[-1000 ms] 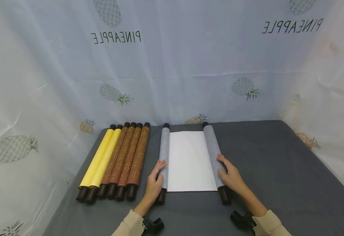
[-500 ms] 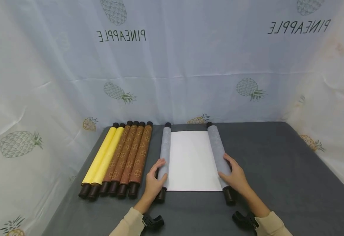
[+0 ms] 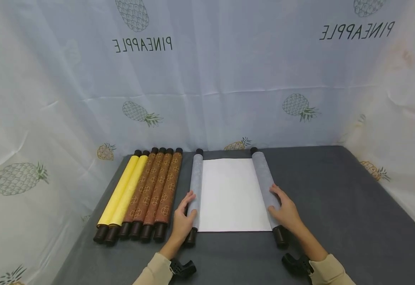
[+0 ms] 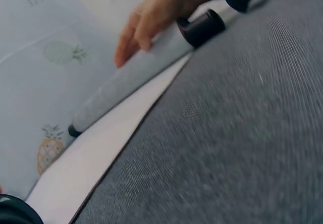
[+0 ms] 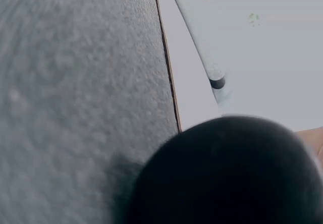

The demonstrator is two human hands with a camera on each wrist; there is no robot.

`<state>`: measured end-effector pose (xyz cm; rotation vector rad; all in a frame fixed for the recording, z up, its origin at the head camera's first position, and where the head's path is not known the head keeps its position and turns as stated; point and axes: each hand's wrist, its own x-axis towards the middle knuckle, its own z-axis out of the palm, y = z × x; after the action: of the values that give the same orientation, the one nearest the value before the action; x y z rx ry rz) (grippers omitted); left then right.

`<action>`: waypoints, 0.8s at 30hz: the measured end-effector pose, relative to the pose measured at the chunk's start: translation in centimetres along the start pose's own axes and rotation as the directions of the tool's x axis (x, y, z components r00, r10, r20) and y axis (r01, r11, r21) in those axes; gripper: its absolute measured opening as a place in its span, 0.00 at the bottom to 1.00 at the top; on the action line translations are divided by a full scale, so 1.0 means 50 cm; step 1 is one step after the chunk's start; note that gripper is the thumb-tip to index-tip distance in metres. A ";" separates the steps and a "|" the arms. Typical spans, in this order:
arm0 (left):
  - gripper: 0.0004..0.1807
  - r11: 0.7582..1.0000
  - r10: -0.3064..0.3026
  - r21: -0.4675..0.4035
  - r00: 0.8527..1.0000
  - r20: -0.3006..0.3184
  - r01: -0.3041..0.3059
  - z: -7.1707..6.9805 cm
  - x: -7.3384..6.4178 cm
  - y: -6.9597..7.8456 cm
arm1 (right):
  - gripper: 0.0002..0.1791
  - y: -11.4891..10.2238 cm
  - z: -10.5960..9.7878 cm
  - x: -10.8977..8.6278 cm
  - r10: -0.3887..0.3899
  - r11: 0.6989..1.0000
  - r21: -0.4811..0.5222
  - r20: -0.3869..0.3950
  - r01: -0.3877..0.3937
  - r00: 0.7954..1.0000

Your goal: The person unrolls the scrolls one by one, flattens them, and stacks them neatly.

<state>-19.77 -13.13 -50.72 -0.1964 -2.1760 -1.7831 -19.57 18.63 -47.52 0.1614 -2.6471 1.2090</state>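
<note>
A grey scroll lies partly unrolled on the table, its white paper [image 3: 232, 194] bare between two rolled ends. My left hand [image 3: 181, 221] holds the left roll [image 3: 195, 178] near its lower end, thumb on the paper side. On the other side, my right hand [image 3: 286, 213] grips the right roll [image 3: 262, 170], with fingers over the far side and thumb toward the paper. Dark knobs cap both rolls, such as the lower right knob [image 3: 280, 237]. In the left wrist view the right hand [image 4: 151, 22] lies over its roll. A large dark rounded shape [image 5: 227, 173] fills the right wrist view's foreground.
Left of the scroll, two yellow scrolls [image 3: 123, 190] and several brown patterned scrolls [image 3: 167, 190] lie rolled up side by side. A dark grey cloth [image 3: 335, 206] covers the table. A pineapple-print curtain [image 3: 207, 71] hangs behind and at both sides.
Both rolls have moved apart, the right one to the right and the left one slightly left. More white paper shows between them. The hands have moved outward with the rolls.
</note>
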 end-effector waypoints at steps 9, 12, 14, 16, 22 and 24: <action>0.26 0.987 -0.084 0.137 0.996 0.023 0.080 -0.001 0.001 0.013 | 0.32 0.001 -0.014 0.003 0.036 0.999 -0.010 0.027 -0.036 0.999; 0.26 0.984 -0.090 0.155 0.996 0.021 0.086 -0.004 0.002 0.012 | 0.31 0.003 -0.017 0.002 0.017 0.999 -0.028 0.010 -0.017 1.000; 0.26 0.984 -0.087 0.157 0.996 0.020 0.083 -0.005 0.002 0.010 | 0.31 0.004 -0.019 0.002 0.004 1.000 -0.029 0.001 -0.004 1.000; 0.26 0.985 -0.079 0.154 0.997 0.018 0.076 -0.006 0.002 0.009 | 0.31 0.004 -0.020 0.002 -0.011 1.000 -0.015 -0.008 0.011 1.000; 0.26 0.989 -0.073 0.131 0.997 0.013 0.071 -0.005 0.005 0.006 | 0.31 0.005 -0.022 0.002 -0.011 1.000 -0.017 -0.006 0.011 1.000; 0.26 0.990 -0.071 0.124 0.997 0.009 0.069 -0.005 0.005 0.005 | 0.30 0.006 -0.023 0.003 0.002 0.999 -0.039 0.000 -0.002 1.000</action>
<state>-19.87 -13.33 -50.36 -0.1046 -2.3203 -1.6806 -19.58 19.67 -46.96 0.1528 -2.6689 1.1574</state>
